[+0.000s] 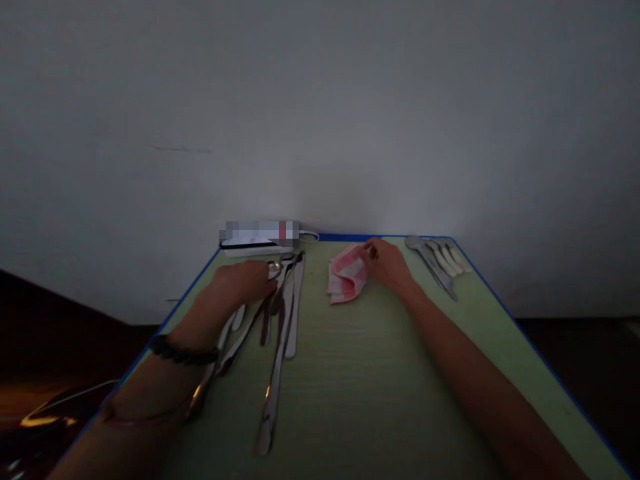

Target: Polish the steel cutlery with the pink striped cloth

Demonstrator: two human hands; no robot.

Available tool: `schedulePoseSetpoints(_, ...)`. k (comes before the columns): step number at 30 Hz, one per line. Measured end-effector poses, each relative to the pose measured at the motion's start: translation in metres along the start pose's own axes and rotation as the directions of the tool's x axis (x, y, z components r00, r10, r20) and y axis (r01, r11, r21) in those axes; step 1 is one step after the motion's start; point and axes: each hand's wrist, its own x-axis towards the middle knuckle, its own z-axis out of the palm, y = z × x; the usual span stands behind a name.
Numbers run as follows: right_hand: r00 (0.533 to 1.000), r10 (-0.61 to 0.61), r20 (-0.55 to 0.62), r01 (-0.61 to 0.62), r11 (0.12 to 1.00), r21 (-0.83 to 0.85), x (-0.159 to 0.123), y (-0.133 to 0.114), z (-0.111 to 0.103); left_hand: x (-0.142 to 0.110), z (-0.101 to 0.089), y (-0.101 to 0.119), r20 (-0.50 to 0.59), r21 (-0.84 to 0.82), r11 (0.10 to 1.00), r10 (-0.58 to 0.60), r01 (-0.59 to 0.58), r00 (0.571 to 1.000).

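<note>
My right hand [386,265] pinches the edge of a little cloth [349,275] between thumb and fingers. The cloth looks soft and thin, pink and white, with floppy folds, and it sits near the far side of the table [360,380]. My left hand [243,281] is over a messy pile of cutlery [286,320], right by a round, shiny bit of metal [274,269]. Those fingers are bent, but I can't tell if they grip anything. The pile has long, smooth, thin handles lying across each other. Round black beads [187,352] circle my left wrist. Past my right hand lie a dull grey spoon [429,260] and some pieces with pale, chubby handles [446,259]. The table is pale green with a blue edge.
</note>
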Motion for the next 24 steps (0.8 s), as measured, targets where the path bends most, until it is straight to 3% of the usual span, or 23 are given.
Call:
schedulePoseSetpoints(3, 0.96, 0.236, -0.152, -0.266, 0.938, -0.223, 0.008, 0.056, -0.033, -0.007, -0.004, 0.019, -0.066, 0.043, 0.999, 0.025, -0.022, 0.997)
schedulePoseSetpoints(6, 0.913, 0.384, -0.141, -0.409, 0.852, -0.327, 0.001, 0.101, -0.049, -0.014, -0.001, 0.047, -0.107, 0.058, 0.994, 0.101, -0.095, 0.989)
schedulePoseSetpoints(8, 0.893, 0.434, -0.119, -0.448, 0.826, -0.343, -0.005, 0.114, -0.049, -0.018, 0.004, 0.064, -0.114, 0.088, 0.981, 0.181, -0.172, 0.977)
schedulePoseSetpoints(13, 0.87, 0.478, -0.116, -0.489, 0.813, -0.316, -0.009, 0.112, -0.037, -0.022, 0.017, 0.084, -0.069, 0.09, 0.967, 0.246, -0.24, 0.967)
schedulePoseSetpoints(24, 0.833, 0.542, -0.111, -0.543, 0.764, -0.347, -0.005, 0.111, -0.033, -0.018, 0.023, 0.082, -0.061, 0.085, 0.962, 0.267, -0.261, 0.962)
